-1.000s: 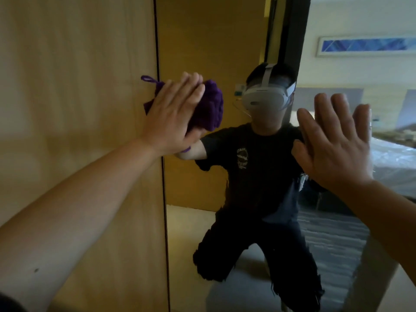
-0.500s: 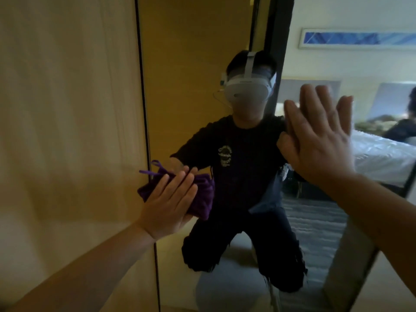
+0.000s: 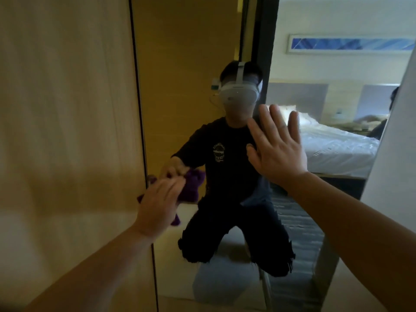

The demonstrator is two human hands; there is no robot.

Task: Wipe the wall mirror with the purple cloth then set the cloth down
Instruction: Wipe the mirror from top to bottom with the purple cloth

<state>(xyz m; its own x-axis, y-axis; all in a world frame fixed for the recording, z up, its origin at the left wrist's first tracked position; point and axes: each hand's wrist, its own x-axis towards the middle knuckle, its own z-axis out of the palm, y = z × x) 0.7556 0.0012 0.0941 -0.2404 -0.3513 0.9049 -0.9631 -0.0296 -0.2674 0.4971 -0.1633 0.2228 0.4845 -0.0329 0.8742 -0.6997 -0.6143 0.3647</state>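
Note:
The wall mirror (image 3: 186, 64) fills the middle of the view and reflects a kneeling person in a headset. A bunched purple cloth (image 3: 191, 188) lies against the glass low down, close to the mirror's left edge. My left hand (image 3: 157, 203) presses it onto the glass with fingers that look straight, and covers the cloth's left part. My right hand (image 3: 278, 149) lies flat on the mirror further right and higher, fingers straight and spread, holding nothing.
A wooden wall panel (image 3: 67, 131) runs along the mirror's left side, divided from it by a thin dark seam (image 3: 139, 109). A white wall edge (image 3: 396, 165) stands at the right. The mirror reflects a bed (image 3: 337, 149) and a pale floor.
My left hand has slid the cloth down the glass along the left edge, from head height to well below it. My right hand has stayed flat on the mirror.

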